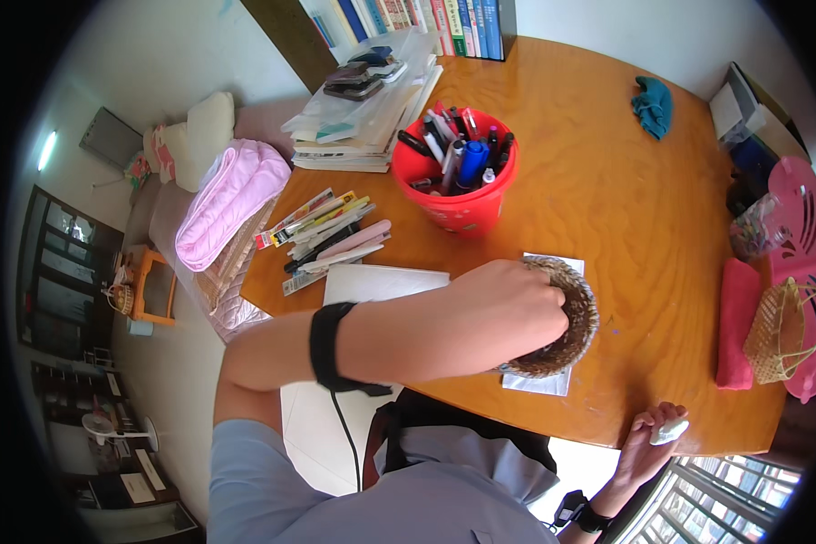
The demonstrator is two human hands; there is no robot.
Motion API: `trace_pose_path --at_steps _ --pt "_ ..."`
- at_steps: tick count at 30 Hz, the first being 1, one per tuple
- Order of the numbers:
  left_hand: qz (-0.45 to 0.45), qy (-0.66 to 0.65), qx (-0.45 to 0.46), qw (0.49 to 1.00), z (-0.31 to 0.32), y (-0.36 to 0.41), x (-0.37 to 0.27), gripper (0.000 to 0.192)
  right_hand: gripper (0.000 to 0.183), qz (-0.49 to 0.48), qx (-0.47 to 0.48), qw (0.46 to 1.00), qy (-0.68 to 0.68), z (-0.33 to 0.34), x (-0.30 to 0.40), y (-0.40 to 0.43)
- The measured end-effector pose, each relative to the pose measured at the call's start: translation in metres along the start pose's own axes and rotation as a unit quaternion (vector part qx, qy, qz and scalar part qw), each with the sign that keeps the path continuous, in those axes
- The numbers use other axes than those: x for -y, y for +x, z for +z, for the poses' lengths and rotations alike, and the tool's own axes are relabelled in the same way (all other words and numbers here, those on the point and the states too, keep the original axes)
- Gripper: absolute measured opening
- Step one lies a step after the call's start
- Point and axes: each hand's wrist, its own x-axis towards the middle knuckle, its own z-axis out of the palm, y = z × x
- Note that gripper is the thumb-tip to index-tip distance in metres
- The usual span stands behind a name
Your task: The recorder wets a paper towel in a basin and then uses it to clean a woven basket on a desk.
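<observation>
My left hand reaches across the desk into a round woven basket; its fingertips are hidden inside, so whether they hold anything does not show. Under the basket lies a white sheet on the wooden desk. At the desk's near right edge, my right hand holds a crumpled white cloth or tissue in its curled fingers. A red bucket full of pens and markers stands beyond my left forearm. Several pens and packaged pens lie in a pile left of the bucket.
A white paper pad lies beside my left forearm. At the back left are stacked papers with dark cases on top, near a row of books. A teal cloth, pink cloth and small woven handled basket are to the right.
</observation>
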Motion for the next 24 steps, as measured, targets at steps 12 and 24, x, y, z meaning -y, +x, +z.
trace_pose_path --at_steps 12,24 --pt "0.043 0.185 0.212 0.959 0.052 0.03 0.011 0.003 0.009 0.028 0.056 0.998 -0.002 -0.005 0.002 -0.001" --pt "-0.089 0.189 0.021 0.978 -0.051 -0.014 -0.026 0.014 0.01 0.019 0.033 0.998 -0.043 -0.012 0.001 -0.003"
